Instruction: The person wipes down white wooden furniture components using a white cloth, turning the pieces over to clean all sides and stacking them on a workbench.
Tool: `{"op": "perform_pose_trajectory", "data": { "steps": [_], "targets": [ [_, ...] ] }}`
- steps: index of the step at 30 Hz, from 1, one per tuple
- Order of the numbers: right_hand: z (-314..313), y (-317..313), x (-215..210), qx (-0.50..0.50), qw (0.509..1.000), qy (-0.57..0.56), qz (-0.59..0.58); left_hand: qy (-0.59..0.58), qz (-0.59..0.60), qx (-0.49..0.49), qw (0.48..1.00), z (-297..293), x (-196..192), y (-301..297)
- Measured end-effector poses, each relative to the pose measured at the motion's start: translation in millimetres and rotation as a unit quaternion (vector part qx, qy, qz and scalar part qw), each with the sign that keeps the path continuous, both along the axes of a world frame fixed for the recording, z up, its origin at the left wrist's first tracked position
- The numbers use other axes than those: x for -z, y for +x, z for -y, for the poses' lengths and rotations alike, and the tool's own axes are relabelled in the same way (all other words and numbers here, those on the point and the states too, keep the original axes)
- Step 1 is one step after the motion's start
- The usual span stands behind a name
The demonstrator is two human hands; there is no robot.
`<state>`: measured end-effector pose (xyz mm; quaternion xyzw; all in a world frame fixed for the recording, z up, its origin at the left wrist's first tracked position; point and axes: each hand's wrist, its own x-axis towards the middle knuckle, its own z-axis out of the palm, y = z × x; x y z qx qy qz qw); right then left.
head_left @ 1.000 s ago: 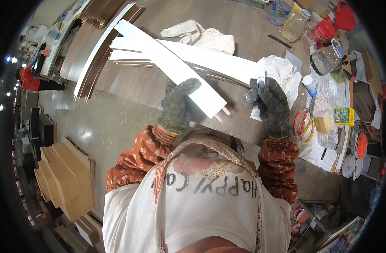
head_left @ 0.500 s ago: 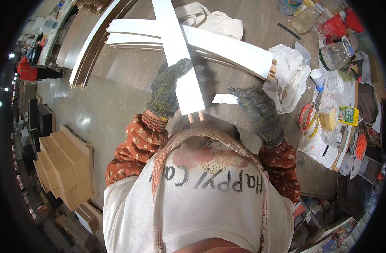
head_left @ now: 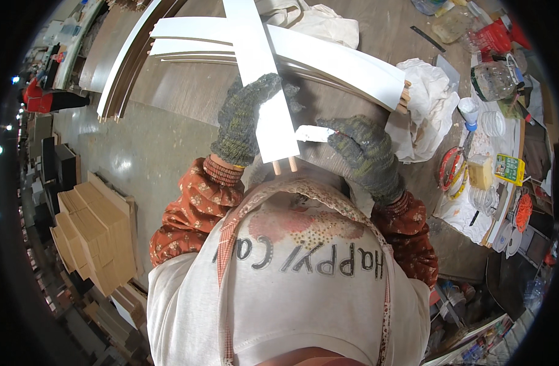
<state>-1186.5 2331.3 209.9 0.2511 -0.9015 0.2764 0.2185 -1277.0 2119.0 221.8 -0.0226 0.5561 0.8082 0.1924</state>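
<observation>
My left hand (head_left: 246,116), in a dark grey-green knitted glove, is closed round a long white slat (head_left: 278,131). Two wooden dowel pegs stick out of the slat's near end. In my right hand (head_left: 368,155), gloved alike, I grip a short flat white strip (head_left: 315,133); its exact kind cannot be made out. The strip's tip is beside the slat's right edge, near its pegged end. Beyond my hands, the held slat crosses over a stack of white slats (head_left: 340,58), also with dowel ends.
More curved white slats (head_left: 124,67) lie at the far left of the wooden table (head_left: 175,91). White cloths (head_left: 422,104) are bunched on the right. Bottles, a red container (head_left: 493,38), tape rolls and a sponge (head_left: 479,172) crowd the right side. Brown boards (head_left: 96,238) are stacked left.
My right hand has moved left, bringing the white strip up to the slat's edge. My left hand keeps its hold on the slat. The whole view has shifted slightly.
</observation>
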Motion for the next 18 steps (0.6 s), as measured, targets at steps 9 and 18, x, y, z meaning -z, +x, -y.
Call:
{"op": "perform_pose_trajectory", "data": {
  "steps": [9, 18],
  "targets": [
    [0.1, -2.1, 3.3, -0.022, 0.998, -0.036, 0.035, 0.009, 0.025, -0.007, 1.000, -3.2, -6.1, 2.4],
    [-0.1, -1.4, -6.4, -0.016, 1.000, -0.010, 0.008, 0.041, 0.042, -0.007, 0.998, -4.0, -8.3, -0.5]
  ]
}}
